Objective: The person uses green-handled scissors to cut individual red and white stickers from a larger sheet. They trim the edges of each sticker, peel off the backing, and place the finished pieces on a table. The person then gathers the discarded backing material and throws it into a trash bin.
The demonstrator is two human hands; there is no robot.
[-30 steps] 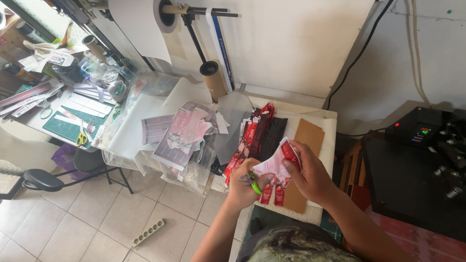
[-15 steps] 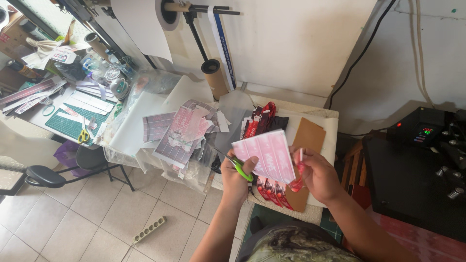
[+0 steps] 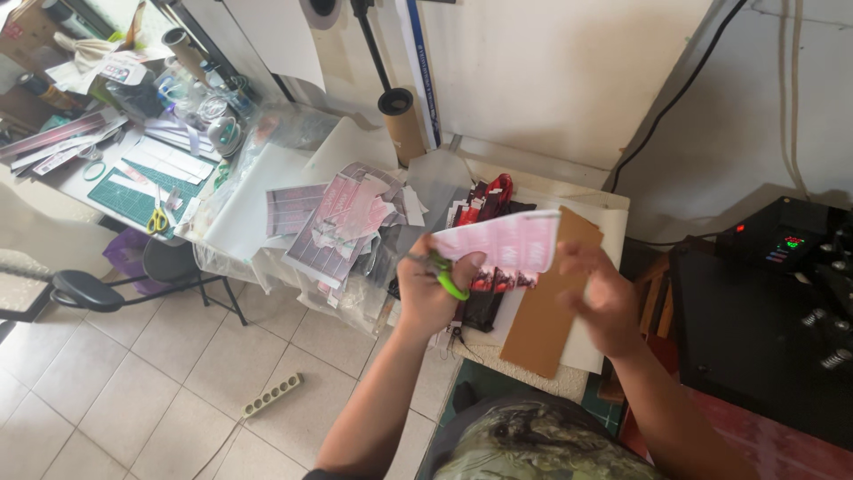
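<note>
My left hand (image 3: 433, 293) is closed around green-handled scissors (image 3: 447, 274). It also pinches the left end of a pink printed sheet (image 3: 508, 244), which sticks out to the right above the table. My right hand (image 3: 601, 300) is blurred, its fingers spread, just right of the sheet and apart from it. Under both hands lie a brown card strip (image 3: 544, 313) and a bundle of red and black printed strips (image 3: 490, 197).
A heap of pink and grey printed sheets (image 3: 345, 222) lies left of my hands. A cardboard tube (image 3: 401, 122) stands behind it and a black heat press (image 3: 766, 313) at the right. A stool (image 3: 85, 290) and a power strip (image 3: 271, 396) are on the tiled floor.
The pink sheet was held in both hands and spread out. My right hand has let go and moved right, and the sheet now hangs from my left hand.
</note>
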